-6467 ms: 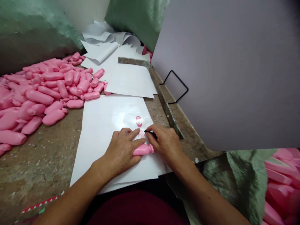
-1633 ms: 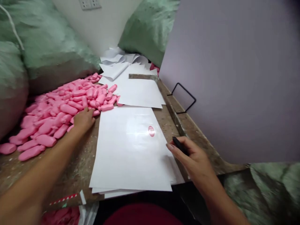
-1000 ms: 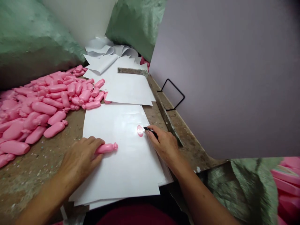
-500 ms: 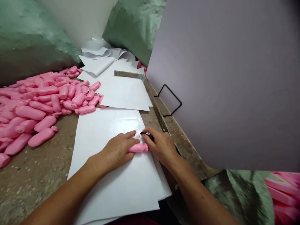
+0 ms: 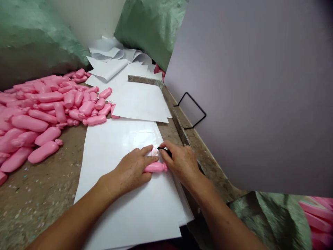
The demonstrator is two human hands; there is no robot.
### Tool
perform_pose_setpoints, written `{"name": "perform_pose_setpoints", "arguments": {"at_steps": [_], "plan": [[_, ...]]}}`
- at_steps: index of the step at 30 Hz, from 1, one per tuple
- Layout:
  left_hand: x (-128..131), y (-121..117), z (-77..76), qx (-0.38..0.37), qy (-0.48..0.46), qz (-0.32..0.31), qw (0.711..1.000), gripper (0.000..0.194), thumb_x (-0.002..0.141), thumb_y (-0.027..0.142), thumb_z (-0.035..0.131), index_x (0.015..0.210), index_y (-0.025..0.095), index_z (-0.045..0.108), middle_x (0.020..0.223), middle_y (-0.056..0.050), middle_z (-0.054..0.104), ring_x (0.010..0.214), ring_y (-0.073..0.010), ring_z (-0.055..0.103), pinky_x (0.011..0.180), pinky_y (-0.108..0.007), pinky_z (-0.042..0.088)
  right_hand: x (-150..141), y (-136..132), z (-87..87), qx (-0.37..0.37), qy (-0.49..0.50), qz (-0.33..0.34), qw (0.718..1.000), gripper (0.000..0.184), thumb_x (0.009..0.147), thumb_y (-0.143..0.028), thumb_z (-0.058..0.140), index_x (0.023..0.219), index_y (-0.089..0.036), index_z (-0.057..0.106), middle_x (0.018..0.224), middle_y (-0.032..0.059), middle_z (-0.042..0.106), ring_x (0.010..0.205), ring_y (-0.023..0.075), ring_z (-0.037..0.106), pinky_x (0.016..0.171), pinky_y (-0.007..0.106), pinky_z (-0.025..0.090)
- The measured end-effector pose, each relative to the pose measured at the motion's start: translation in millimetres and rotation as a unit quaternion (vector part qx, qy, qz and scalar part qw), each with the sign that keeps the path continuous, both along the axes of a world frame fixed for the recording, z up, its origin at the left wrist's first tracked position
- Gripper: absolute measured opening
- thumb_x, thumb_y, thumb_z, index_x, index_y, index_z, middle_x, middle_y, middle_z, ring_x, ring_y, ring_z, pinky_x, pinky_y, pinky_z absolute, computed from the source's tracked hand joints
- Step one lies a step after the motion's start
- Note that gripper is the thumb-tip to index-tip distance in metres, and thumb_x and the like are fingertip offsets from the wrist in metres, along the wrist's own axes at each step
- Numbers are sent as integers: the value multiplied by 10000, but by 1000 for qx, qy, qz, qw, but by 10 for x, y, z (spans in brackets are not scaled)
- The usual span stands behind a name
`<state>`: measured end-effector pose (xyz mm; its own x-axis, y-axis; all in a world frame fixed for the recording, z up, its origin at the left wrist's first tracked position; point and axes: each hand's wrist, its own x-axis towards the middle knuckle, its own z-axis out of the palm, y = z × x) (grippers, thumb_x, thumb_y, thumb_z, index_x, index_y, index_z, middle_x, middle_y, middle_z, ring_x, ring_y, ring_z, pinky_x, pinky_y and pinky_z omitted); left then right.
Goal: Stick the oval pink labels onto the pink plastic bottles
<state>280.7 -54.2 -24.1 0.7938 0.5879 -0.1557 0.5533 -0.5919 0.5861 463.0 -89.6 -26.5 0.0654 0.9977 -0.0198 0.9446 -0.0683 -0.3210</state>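
I've got room for my left hand over the stacked white paper sheets and speckled brown tabletop, left to the heap of pink moulded bottle-shaped pieces. Past the table's right edge, a flat lilac-grey board blocks my right hand; green woven sacks close the far-left corner.

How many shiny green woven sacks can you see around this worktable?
3: a shiny green woven sack at far left, a second in the back corner, a third low on the right. More may be hidden.

bare left hand, bare right hand
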Motion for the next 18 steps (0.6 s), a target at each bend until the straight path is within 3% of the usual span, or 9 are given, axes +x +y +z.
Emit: {"name": "perform_pose_setpoints", "arguments": {"at_steps": [4, 8, 13, 16, 18], "plan": [[-19, 3, -12, 12, 3, -6, 1000, 492, 736, 71, 513, 1166, 240, 682, 1419, -121, 542, 1282, -377, 527, 964, -480, 482, 16, 16, -49, 4, 33, -12, 999, 219, 905, -277, 554, 1007, -232, 742, 724, 35, 744, 684, 214, 656, 683, 320, 369], [-15, 4, -3, 21, 12, -13, 1000, 510, 744, 69, 516, 1193, 251, 673, 1431, -106, 536, 1280, -340, 536, 970, -442, 483, 78, 33, -59, -20, 126, -25, 992, 227, 879, -297, 549, 976, -230, 743, 665, 2, 684, 600, 176, 573, 601, 290, 337], [-14, -7, 1, 5, 9, -7, 1000, 528, 720, 59, 510, 1175, 261, 686, 1445, -100, 528, 1285, -345, 528, 984, -451, 462, 135, 9, -94, -20, 217, -35, 975, 286, 872, -379, 533, 1005, -231, 739, 650, -6, 654, 604, 182, 566, 587, 293, 358], [-52, 27, 30, -63, -35, 25, 997, 485, 726, 108, 539, 1156, 272, 694, 1454, -89, 520, 1299, -352, 499, 1024, -475, 417, 127, -10, -116, -32, 220, -39, 974, 382, 895, -386, 504, 1148, -204, 726, 830, 49, 746, 755, 227, 654, 670, 325, 436], [-96, 82, 58, -162, -97, 92, 978, 394, 782, 208, 556, 1153, 256, 680, 1332, -92, 604, 1193, -322, 557, 991, -457, 429, 122, -27, -115, -50, 221, -25, 974, 428, 915, -396, 502, 1234, -200, 710, 1022, 85, 772, 905, 261, 689, 778, 360, 478]]}}
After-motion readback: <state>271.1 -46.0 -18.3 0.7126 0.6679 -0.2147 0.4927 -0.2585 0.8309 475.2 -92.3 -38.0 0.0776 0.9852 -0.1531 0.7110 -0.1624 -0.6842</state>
